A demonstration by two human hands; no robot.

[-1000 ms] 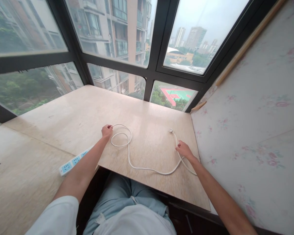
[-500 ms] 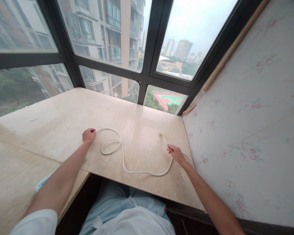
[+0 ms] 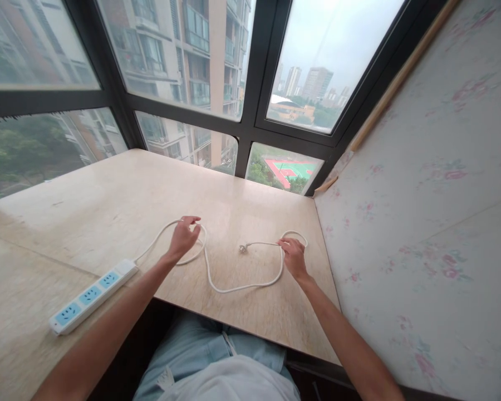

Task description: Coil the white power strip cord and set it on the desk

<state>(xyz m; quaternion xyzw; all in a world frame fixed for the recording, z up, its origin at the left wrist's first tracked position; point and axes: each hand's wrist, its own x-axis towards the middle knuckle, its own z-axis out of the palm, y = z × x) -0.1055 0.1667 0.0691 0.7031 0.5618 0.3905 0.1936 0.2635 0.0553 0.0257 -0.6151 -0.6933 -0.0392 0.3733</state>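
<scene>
A white power strip (image 3: 89, 295) with blue sockets lies on the wooden tabletop (image 3: 121, 195) at the near left. Its white cord (image 3: 234, 288) runs right across the table in loose curves to a plug (image 3: 243, 248) lying near the middle. My left hand (image 3: 182, 236) hovers over a loop of the cord, fingers spread and loosening. My right hand (image 3: 291, 256) pinches the cord just behind the plug, where it folds back in a small loop.
Large dark-framed windows (image 3: 250, 106) wrap the far side of the table. A floral-papered wall (image 3: 421, 211) closes the right side. My knees in light jeans (image 3: 209, 348) sit under the table's near edge.
My right hand has swung the plug end leftward, folding the cord into a loop. My left hand has moved right and opened over the cord loop. The power strip has slid up onto the table.
</scene>
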